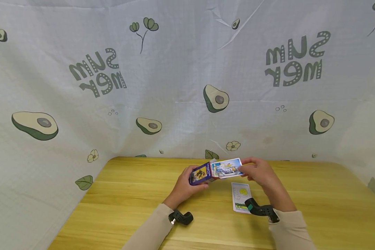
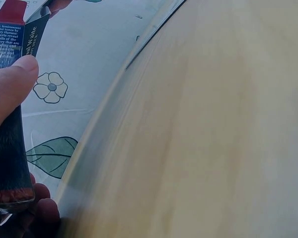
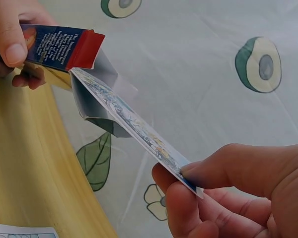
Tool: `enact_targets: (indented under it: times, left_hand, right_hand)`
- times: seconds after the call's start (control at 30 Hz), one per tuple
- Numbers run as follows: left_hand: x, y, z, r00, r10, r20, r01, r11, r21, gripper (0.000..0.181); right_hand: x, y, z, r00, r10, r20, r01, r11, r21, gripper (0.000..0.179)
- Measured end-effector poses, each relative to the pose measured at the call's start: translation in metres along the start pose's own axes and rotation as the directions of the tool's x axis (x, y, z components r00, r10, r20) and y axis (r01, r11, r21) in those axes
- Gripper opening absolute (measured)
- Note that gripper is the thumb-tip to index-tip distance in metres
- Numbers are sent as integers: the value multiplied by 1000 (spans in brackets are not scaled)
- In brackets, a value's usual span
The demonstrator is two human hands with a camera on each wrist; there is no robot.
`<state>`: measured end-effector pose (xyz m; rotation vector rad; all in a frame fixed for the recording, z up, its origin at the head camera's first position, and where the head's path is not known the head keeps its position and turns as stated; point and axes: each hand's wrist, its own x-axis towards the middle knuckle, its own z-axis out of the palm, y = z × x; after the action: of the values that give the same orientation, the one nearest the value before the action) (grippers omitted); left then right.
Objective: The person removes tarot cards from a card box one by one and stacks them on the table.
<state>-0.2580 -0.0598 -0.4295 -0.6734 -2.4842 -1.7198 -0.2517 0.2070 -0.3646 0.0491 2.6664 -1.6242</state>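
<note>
Clasped the card box [image 1: 200, 174] above the worktop [image 1: 128, 201] in the curled left grip [image 1: 183, 185]; pinched the picture card [image 1: 225, 168] by one end in the right grip [image 1: 260, 172], at the box's opening. Risked, perhaps, creasing the card on a flap [image 3: 91, 105] if angled badly.

A pale cloth [image 1: 175, 69] printed with avocados [image 1: 216, 99] and mirrored lettering [image 1: 292, 73] hangs behind a wood-grained table [image 1: 128, 201]

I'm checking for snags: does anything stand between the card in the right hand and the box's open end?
Nothing visible does: the card, pinched by the right hand, reaches the open end of the box. Open flaps stand either side without visibly crossing it; the other card lies apart on the table.
</note>
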Motion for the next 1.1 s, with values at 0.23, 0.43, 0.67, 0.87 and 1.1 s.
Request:
enact_targets:
  times: [0.23,0.43,0.67,0.87,1.1]
  left_hand:
    - [-1,0,0,1000,9,6,-9,1000,-6,63]
    - [-1,-2,-1,1000,29,11,-29,1000,-12,65]
    - [5,-24,5,1000,25,7,-25,1000,6,67]
    - [9,-39,9,1000,24,5,-24,1000,15,69]
    - [7,-40,8,1000,26,-3,-26,1000,-5,66]
  right_hand:
    - [-2,3,-5,1000,4,-4,-4,1000,-3,45]
    - [-5,5,-11,1000,12,-11,-12,1000,-10,47]
    - [-7,5,-15,1000,25,-17,-25,1000,-3,48]
    - [-8,8,-21,1000,14,-14,-14,1000,-7,48]
    - [-12,10,-26,1000,8,-16,-8,1000,13,47]
